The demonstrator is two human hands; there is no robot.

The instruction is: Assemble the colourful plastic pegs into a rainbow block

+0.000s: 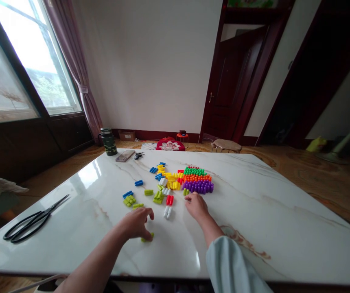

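My left hand (140, 224) is open, thumb and fingers apart, over a lime-green plastic piece (143, 239) near the front of the table. The thumb reaches that piece, partly covering it. Further right, my right hand (197, 204) has its fingers curled together at the tips; what they hold, if anything, is hidden. Just beyond those fingertips lies a small lime-green pair (186, 191), in front of a block of purple pieces (200, 187). Orange pieces (197, 178) and green pieces (194, 171) stand in rows behind the purple. Red (169, 200) and white pairs (168, 212) lie between my hands.
Loose yellow (171, 179), blue (138, 183) and lime pieces (158, 197) are scattered mid-table. Black-handled scissors (36, 221) lie at the left. At the far edge are a camouflage flask (109, 142), a phone (125, 156) and keys (138, 156). A stool (226, 145) stands beyond the table.
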